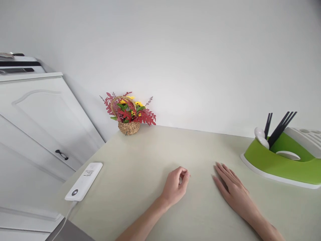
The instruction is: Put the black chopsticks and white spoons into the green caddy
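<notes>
My left hand (177,185) rests on the pale table (140,167) with its fingers curled and the thumb meeting the index finger. A small gap shows between thumb and finger; what lies inside the curl, if anything, is hidden. To its right, my right hand (233,189) lies palm down on the table, fingers stretched out and nothing in it. Nearest to the right hand is a green and white utensil holder (273,164), standing just beyond it. Black chopsticks (282,129) and white spoons (261,137) stand in the holder.
A wicker basket (129,128) of red and yellow flowers stands at the table's back left, by the wall. A white power strip (84,181) lies at the left edge, its cable (66,219) running off the table. A white cabinet (37,124) stands beyond that edge.
</notes>
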A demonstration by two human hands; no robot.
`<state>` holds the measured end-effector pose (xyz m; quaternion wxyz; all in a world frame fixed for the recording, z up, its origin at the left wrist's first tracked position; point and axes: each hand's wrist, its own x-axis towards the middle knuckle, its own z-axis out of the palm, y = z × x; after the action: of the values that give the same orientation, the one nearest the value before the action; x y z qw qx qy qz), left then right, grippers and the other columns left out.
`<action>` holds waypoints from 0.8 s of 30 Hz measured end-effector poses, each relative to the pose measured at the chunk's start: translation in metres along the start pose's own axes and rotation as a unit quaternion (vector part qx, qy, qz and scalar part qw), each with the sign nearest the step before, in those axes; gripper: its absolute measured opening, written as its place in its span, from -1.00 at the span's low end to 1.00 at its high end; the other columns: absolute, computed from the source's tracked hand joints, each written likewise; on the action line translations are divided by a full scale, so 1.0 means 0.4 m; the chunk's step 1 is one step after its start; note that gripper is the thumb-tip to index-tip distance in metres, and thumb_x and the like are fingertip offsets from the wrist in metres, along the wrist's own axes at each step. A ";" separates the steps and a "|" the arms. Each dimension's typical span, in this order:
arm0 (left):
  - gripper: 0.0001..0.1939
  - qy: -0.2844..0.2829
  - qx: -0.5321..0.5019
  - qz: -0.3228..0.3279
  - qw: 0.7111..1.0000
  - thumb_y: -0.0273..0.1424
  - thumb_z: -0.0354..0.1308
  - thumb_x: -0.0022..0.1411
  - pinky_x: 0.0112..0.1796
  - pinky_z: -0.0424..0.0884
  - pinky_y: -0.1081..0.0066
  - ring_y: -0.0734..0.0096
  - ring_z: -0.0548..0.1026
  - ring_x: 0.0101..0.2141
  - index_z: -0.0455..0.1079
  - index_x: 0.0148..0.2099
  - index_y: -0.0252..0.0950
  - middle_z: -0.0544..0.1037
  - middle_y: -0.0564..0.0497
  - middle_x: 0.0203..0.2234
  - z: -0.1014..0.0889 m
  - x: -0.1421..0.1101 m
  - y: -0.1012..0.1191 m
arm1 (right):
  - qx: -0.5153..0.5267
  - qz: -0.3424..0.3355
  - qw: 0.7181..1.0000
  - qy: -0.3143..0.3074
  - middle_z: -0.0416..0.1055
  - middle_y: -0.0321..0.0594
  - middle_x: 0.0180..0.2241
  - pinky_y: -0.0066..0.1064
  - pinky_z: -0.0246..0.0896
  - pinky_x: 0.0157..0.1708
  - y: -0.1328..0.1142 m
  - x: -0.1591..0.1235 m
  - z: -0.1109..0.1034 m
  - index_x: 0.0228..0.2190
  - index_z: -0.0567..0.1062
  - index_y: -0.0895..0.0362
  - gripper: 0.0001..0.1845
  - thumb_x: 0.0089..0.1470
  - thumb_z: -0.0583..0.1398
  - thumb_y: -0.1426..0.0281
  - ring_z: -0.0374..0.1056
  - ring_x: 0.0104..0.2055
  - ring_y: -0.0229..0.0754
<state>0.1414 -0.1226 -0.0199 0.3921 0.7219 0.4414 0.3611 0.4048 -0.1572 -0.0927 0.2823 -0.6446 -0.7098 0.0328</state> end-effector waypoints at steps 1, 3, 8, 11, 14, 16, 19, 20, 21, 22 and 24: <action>-0.71 -0.002 -0.002 0.004 1.000 -0.20 -0.02 0.47 -0.45 0.25 0.43 0.35 0.52 -0.33 0.39 -0.24 -0.22 0.62 -0.04 -0.32 0.000 -0.001 0.000 | 0.000 -0.004 1.000 0.001 0.10 -0.23 0.43 0.19 0.05 0.39 0.002 -0.001 0.001 0.41 0.18 -0.01 -0.33 0.38 0.03 0.07 -0.04 0.47 0.10; -0.73 -0.006 -0.005 0.008 1.000 -0.22 -0.01 0.47 -0.45 0.25 0.44 0.36 0.52 -0.34 0.39 -0.24 -0.21 0.62 -0.04 -0.32 0.001 -0.004 0.001 | 0.000 -0.008 1.000 0.004 0.11 -0.24 0.42 0.21 0.07 0.38 0.005 -0.002 0.003 0.41 0.17 -0.02 -0.33 0.38 0.03 0.07 -0.02 0.47 0.12; -0.74 -0.007 -0.003 0.009 1.000 -0.24 -0.01 0.46 -0.46 0.25 0.44 0.36 0.52 -0.35 0.40 -0.24 -0.21 0.62 -0.04 -0.32 -0.003 -0.005 -0.002 | 0.000 -0.009 1.000 0.005 0.12 -0.23 0.42 0.20 0.07 0.38 0.009 -0.005 0.007 0.41 0.17 -0.02 -0.33 0.37 0.03 0.06 0.00 0.46 0.12; -0.73 -0.002 -0.006 0.012 1.000 -0.22 0.00 0.46 -0.45 0.27 0.45 0.36 0.52 -0.36 0.41 -0.24 -0.22 0.62 -0.03 -0.34 0.001 -0.004 -0.007 | 0.001 -0.001 1.000 0.001 0.13 -0.22 0.42 0.19 0.06 0.38 0.007 -0.002 0.004 0.40 0.20 0.00 -0.33 0.37 0.03 0.05 -0.01 0.46 0.11; -0.69 0.016 -0.008 0.009 1.000 -0.17 0.00 0.47 -0.42 0.30 0.44 0.38 0.50 -0.38 0.42 -0.25 -0.23 0.60 -0.02 -0.38 0.008 0.000 -0.013 | 0.004 0.003 1.000 0.000 0.14 -0.19 0.41 0.16 0.03 0.40 -0.001 0.003 -0.004 0.37 0.25 0.04 -0.36 0.39 0.02 0.06 -0.02 0.47 0.08; -0.66 0.029 -0.012 0.003 1.000 -0.13 -0.01 0.47 -0.40 0.32 0.44 0.39 0.48 -0.40 0.41 -0.24 -0.23 0.58 -0.02 -0.39 0.005 0.006 -0.017 | 0.010 -0.004 1.000 0.002 0.15 -0.17 0.41 0.15 0.02 0.40 -0.007 0.008 -0.010 0.36 0.27 0.05 -0.37 0.40 0.02 0.07 -0.02 0.47 0.07; -0.66 0.033 -0.013 0.009 0.999 -0.09 0.03 0.45 -0.36 0.36 0.43 0.39 0.49 -0.38 0.43 -0.20 -0.23 0.58 -0.02 -0.36 -0.033 0.025 -0.034 | 0.023 -0.004 1.000 0.003 0.16 -0.14 0.40 0.15 0.01 0.40 -0.015 0.012 -0.021 0.34 0.30 0.05 -0.39 0.40 0.03 0.08 0.00 0.46 0.07; -0.66 0.038 -0.013 0.012 0.999 -0.08 0.05 0.43 -0.33 0.38 0.43 0.38 0.50 -0.37 0.44 -0.18 -0.23 0.58 -0.02 -0.35 -0.053 0.034 -0.044 | 0.032 0.000 0.999 0.003 0.17 -0.14 0.40 0.16 0.00 0.40 -0.016 0.012 -0.027 0.33 0.32 0.05 -0.40 0.39 0.04 0.08 0.01 0.46 0.07; -0.66 0.050 -0.016 0.013 0.999 -0.06 0.08 0.41 -0.31 0.39 0.42 0.37 0.51 -0.34 0.45 -0.15 -0.22 0.58 -0.02 -0.34 -0.076 0.045 -0.055 | 0.047 0.004 0.999 0.001 0.19 -0.15 0.39 0.16 0.00 0.40 -0.017 0.013 -0.034 0.31 0.35 0.05 -0.41 0.38 0.05 0.08 0.03 0.46 0.08; -0.65 0.082 -0.023 0.003 0.996 -0.04 0.10 0.39 -0.30 0.40 0.41 0.37 0.51 -0.35 0.44 -0.15 -0.22 0.56 0.00 -0.37 -0.099 0.056 -0.067 | 0.070 0.012 0.998 0.000 0.21 -0.15 0.38 0.16 0.01 0.40 -0.017 0.013 -0.043 0.28 0.39 0.04 -0.43 0.37 0.07 0.08 0.06 0.44 0.09; -0.59 0.189 -0.063 -0.036 0.979 0.01 0.06 0.39 -0.35 0.37 0.42 0.40 0.46 -0.42 0.41 -0.21 -0.23 0.49 0.04 -0.47 -0.136 0.074 -0.090 | 0.133 0.038 0.990 0.003 0.31 -0.17 0.33 0.14 0.11 0.35 -0.011 0.013 -0.063 0.20 0.47 0.00 -0.49 0.34 0.11 0.07 0.20 0.38 0.11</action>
<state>0.0919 -0.0710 -0.0232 0.3590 0.5982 0.5098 0.5034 0.4121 -0.1611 -0.0678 0.3661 -0.6281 -0.6732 0.1354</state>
